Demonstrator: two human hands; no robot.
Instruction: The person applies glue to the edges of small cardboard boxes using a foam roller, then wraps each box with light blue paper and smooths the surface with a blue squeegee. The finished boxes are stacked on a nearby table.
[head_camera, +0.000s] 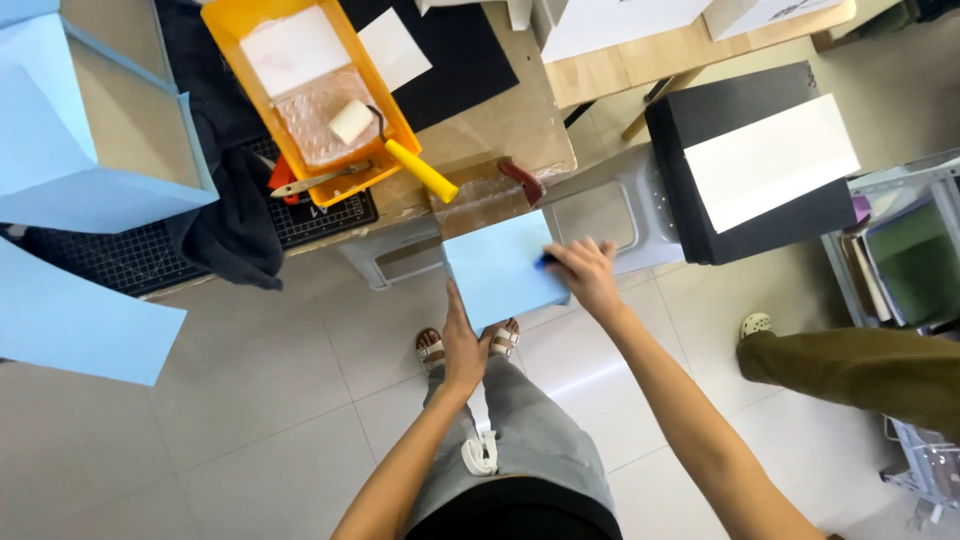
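Note:
A light blue covered board (500, 268) juts out from the table edge over my feet. My left hand (462, 345) holds its near edge from below, fingers pointing up. Over the board's right edge, my right hand (585, 275) presses a small dark blue tool (546, 261) against the surface. Part of a brown board (480, 195) with a red-handled tool (524, 180) shows just behind the blue one.
An orange paint tray (228, 30) holds a yellow-handled roller (400, 150) and a knife. Blue-covered boxes (90, 130) and a blue sheet (70, 320) lie left. A black box (745, 110) with white paper stands right, near another person's leg (860, 370) and a shelf rack (900, 250).

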